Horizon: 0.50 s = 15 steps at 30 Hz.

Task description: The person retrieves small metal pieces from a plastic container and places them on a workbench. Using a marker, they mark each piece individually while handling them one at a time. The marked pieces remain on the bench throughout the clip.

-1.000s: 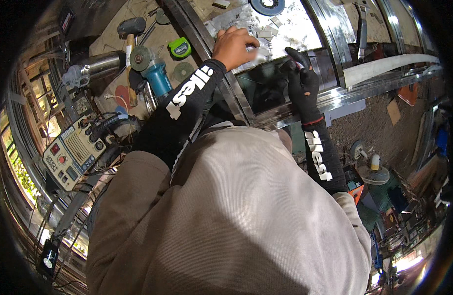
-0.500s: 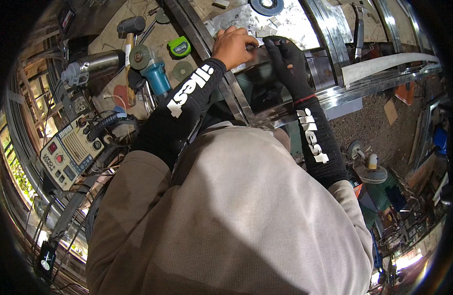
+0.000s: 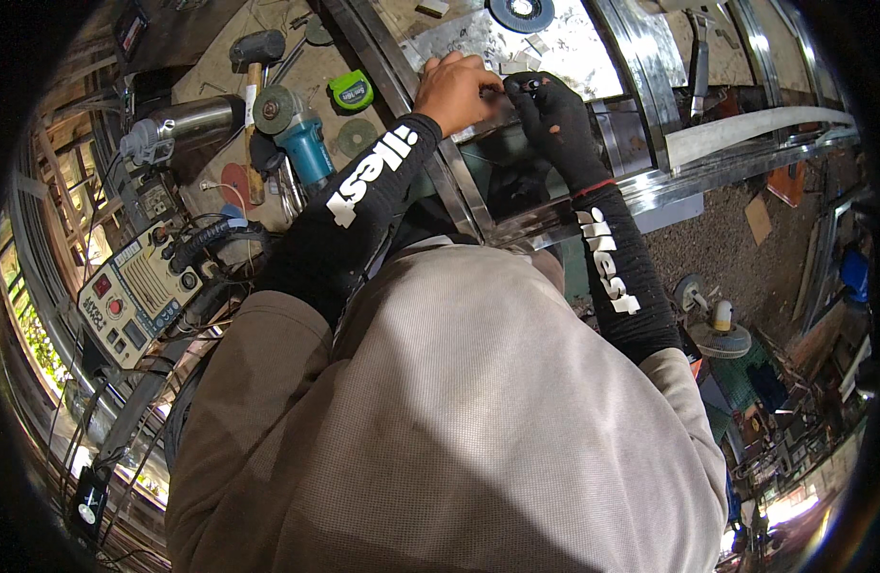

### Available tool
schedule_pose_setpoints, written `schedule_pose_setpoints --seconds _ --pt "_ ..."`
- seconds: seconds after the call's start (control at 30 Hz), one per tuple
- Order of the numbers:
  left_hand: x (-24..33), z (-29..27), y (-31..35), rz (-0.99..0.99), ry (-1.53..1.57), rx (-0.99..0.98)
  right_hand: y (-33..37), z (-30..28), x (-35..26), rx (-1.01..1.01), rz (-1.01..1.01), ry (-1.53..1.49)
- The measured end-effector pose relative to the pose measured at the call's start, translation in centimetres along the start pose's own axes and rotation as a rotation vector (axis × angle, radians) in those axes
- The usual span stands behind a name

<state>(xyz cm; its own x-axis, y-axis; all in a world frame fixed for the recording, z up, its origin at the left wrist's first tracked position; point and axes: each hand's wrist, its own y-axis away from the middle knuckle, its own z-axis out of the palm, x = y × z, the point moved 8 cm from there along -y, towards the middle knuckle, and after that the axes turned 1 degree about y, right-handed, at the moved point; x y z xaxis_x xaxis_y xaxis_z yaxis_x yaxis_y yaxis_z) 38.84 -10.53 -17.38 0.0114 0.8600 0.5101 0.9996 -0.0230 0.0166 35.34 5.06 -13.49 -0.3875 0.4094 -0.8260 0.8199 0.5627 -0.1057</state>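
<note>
My bare left hand [image 3: 456, 93] rests by the metal frame's bar, fingers curled and thumb toward the forefinger. Whatever it pinches is hidden. My right hand [image 3: 557, 124], in a black glove with worn holes, is closed on a small black pen-like thing [image 3: 532, 85] with a shiny end. The two hands nearly meet, with a dark blurred patch between their fingertips. Beyond them lies a bright metal sheet [image 3: 578, 57] with dark marks, small metal pieces and a grey-blue flap disc [image 3: 522, 11] on it.
Left of the metal frame [image 3: 464, 196] lie a green tape measure [image 3: 351, 91], a teal angle grinder [image 3: 304, 148], a mallet [image 3: 257, 53], a steel flask [image 3: 201, 126] and a welding machine [image 3: 139, 294]. To the right are a hammer [image 3: 699, 67], a curved pale strip [image 3: 745, 132] and a fan [image 3: 721, 339].
My right hand has turned slightly, its fingers shifting so the shiny end of the small black thing shows. The left hand stays nearly still. The view has shifted a little.
</note>
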Motion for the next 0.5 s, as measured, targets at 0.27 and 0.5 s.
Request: schedule_pose_setpoints --seconds 0.27,0.5 --pt "0.03 -0.01 0.01 -0.005 -0.010 -0.021 -0.63 0.41 -0.55 -0.084 -0.078 0.078" --pt "0.00 -0.04 -0.03 -0.008 0.012 -0.010 -0.51 -0.07 -0.80 -0.054 -0.088 0.025"
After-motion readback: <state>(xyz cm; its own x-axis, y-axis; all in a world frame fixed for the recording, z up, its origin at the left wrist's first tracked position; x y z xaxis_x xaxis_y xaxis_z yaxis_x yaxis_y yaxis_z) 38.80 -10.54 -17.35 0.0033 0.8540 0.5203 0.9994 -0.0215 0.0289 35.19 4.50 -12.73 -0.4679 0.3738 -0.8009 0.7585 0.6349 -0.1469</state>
